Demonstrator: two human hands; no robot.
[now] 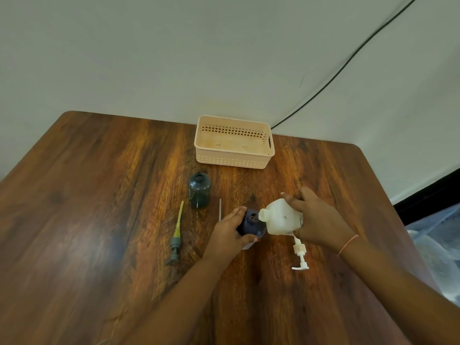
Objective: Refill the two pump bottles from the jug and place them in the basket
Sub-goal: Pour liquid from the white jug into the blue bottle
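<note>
Now the right hand (316, 220) grips the tipped jug (281, 217), left hand (230, 231) clasps the dark bottle (251, 224); mouths should stay aligned, pour slow.

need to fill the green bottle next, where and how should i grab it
Grip the green bottle around its straight round body, below the shoulder. It stands upright with its neck open, so a side grip leaves the mouth clear for pouring. Come from the left: the left hand is nearer, though it now holds the dark bottle, and the right hand tips the white jug.
</note>
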